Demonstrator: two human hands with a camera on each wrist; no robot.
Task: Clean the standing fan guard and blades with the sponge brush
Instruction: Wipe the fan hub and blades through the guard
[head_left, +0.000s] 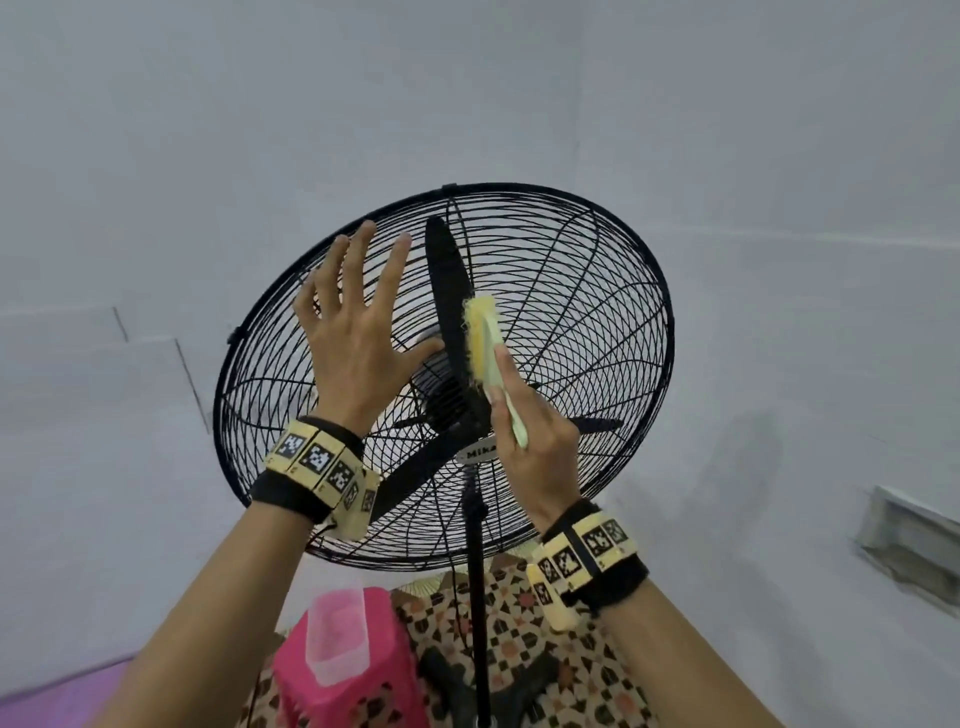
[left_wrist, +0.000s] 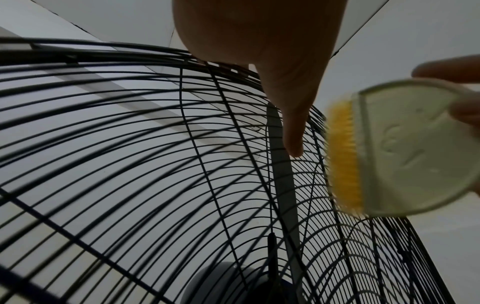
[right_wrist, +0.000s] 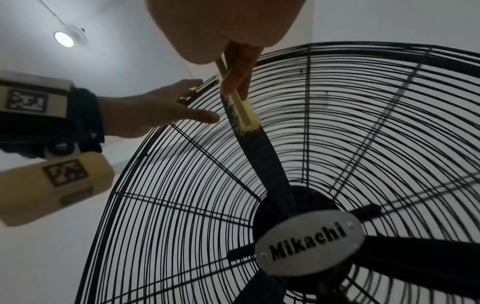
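- Your right hand (head_left: 535, 441) pinched the sponge brush (head_left: 483, 345) by its handle, bristles against the upright blade (head_left: 447, 291) at the fan guard (head_left: 597, 322).
- Your left hand (head_left: 353, 332) lay flat, fingers spread, on the guard's left wires.
- Pushing hard could have snagged bristles in the wires or tipped the fan.

Left arm: raised from the lower left, forearm bare, a black band with checkered marker tiles round the wrist.
Left hand (head_left: 358, 332): back toward the head camera, fingers straight and spread, tips up and far, laid on the fan guard (head_left: 571, 291); thumb out to the right.
Right arm: raised from the lower right, the same kind of band at the wrist.
Right hand (head_left: 535, 441): fingers curled round the handle of the sponge brush (head_left: 483, 343), forefinger stretched along it, brush end pointing up.
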